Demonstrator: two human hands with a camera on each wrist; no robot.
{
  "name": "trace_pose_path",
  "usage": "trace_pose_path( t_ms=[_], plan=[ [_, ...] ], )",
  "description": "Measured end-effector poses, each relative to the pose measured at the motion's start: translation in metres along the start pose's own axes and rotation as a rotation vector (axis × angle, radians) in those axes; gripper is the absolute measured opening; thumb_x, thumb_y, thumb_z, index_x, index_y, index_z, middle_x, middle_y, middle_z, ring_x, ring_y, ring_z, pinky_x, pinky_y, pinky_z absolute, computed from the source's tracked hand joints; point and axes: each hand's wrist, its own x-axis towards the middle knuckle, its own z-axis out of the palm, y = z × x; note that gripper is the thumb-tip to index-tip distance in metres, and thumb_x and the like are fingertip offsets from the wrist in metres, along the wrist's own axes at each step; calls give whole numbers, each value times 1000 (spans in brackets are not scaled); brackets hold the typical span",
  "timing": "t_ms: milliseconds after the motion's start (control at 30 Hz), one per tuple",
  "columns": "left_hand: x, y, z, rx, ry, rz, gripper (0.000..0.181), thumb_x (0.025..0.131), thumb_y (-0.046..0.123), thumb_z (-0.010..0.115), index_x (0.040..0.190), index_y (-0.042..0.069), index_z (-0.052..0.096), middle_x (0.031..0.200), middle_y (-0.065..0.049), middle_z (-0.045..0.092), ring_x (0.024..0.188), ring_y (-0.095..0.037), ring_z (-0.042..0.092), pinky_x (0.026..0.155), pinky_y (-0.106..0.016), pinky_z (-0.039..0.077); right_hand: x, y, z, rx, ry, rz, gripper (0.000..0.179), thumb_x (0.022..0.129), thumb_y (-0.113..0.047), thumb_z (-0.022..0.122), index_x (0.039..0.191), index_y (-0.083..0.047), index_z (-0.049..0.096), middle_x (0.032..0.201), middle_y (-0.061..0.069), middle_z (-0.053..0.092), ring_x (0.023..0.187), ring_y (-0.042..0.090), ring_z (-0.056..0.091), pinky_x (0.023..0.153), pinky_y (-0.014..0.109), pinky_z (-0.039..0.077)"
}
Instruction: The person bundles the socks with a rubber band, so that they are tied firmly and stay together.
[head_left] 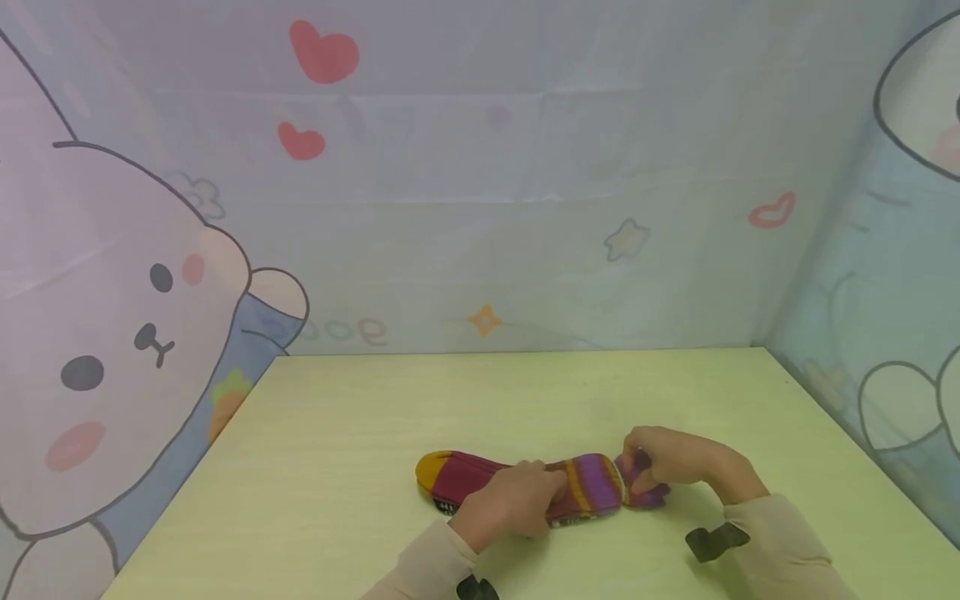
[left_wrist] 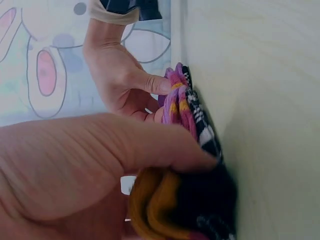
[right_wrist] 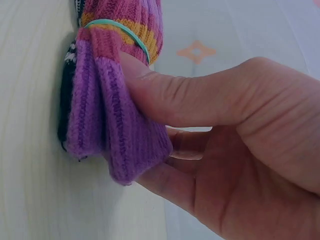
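A folded pair of knitted socks (head_left: 468, 477) lies across the table, maroon with a mustard toe at the left and purple and mustard stripes at the right. My left hand (head_left: 510, 502) holds the socks around their middle, its thumb laid over the dark side in the left wrist view. At the other end, my right hand (head_left: 678, 457) pinches the purple cuff (right_wrist: 120, 115) between thumb and fingers. A thin mint-green rubber band (right_wrist: 120, 26) is looped around the socks just below the cuff, bunching the knit. Part of the socks is hidden under my left hand.
The pale yellow table (head_left: 337, 417) extends around the socks to its straight back edge. Behind it hangs a cloth backdrop (head_left: 465, 167) printed with hearts and cartoon animals, which also runs along both sides. Dark straps (head_left: 717, 542) sit at my sleeves.
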Motion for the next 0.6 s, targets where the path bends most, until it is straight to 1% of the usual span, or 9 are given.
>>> trace_pose_path(
  t_ms=[67, 133, 167, 233, 300, 400, 500, 567, 600],
  plan=[
    [1, 2, 3, 76, 6, -11, 25, 83, 14, 80, 97, 19, 60, 88, 4, 53, 82, -11, 50, 64, -29, 45, 0, -1, 0, 6, -6, 11, 25, 79, -6, 81, 91, -8, 60, 110, 5, 64, 96, 21, 59, 80, 33, 50],
    [0, 5, 5, 141, 2, -18, 25, 86, 19, 79, 105, 19, 63, 95, 2, 57, 89, -13, 54, 68, -30, 49, 0, -3, 1, 7, -12, 24, 25, 79, -7, 81, 92, -8, 60, 111, 5, 63, 97, 22, 59, 82, 35, 51],
    [0, 5, 5, 160, -7, -19, 28, 87, 21, 78, 110, 18, 63, 99, 1, 58, 93, -14, 55, 70, -30, 50, 0, -3, 0, -1, -14, 27, 25, 79, -8, 81, 92, -9, 60, 111, 4, 63, 97, 21, 59, 82, 35, 51],
    [-2, 5, 4, 159, -34, -6, 32, 90, 24, 76, 118, 17, 62, 105, 0, 59, 97, -14, 56, 75, -30, 51, 0, -5, 0, -9, -20, 33, 26, 79, -9, 81, 93, -9, 60, 109, 3, 62, 96, 21, 59, 82, 35, 51],
    [-5, 3, 0, 119, -60, 27, 28, 92, 26, 74, 115, 16, 61, 101, 2, 58, 94, -11, 55, 76, -26, 49, 0, -7, -1, -11, -26, 34, 26, 80, -10, 81, 94, -8, 60, 106, 3, 62, 95, 20, 59, 81, 34, 51],
    [-9, -3, -9, -10, -89, 90, 13, 97, 24, 68, 99, 15, 59, 83, 5, 51, 75, -8, 48, 67, -21, 43, -2, -8, -3, -17, -24, 39, 27, 80, -9, 81, 97, -6, 60, 102, 3, 60, 93, 20, 58, 79, 33, 50],
    [-11, -9, -17, -137, -107, 144, 22, 101, 17, 61, 82, 14, 52, 69, 6, 38, 60, -7, 36, 57, -20, 33, -6, -8, -5, -16, -20, 57, 27, 80, -5, 80, 97, -6, 60, 101, 4, 57, 92, 20, 55, 78, 33, 49],
    [-12, -11, -19, -201, -116, 157, 27, 102, 12, 57, 77, 13, 49, 66, 5, 33, 56, -7, 30, 54, -20, 29, -8, -7, -5, -18, -18, 62, 27, 79, -3, 80, 97, -6, 59, 100, 4, 55, 91, 20, 53, 76, 33, 48],
    [-13, -12, -19, -211, -111, 164, 26, 102, 10, 57, 77, 13, 50, 67, 7, 34, 57, -6, 30, 54, -19, 30, -8, -7, -5, -11, -22, 64, 27, 79, -3, 79, 96, -6, 59, 100, 4, 55, 90, 20, 53, 76, 32, 48]
  ],
)
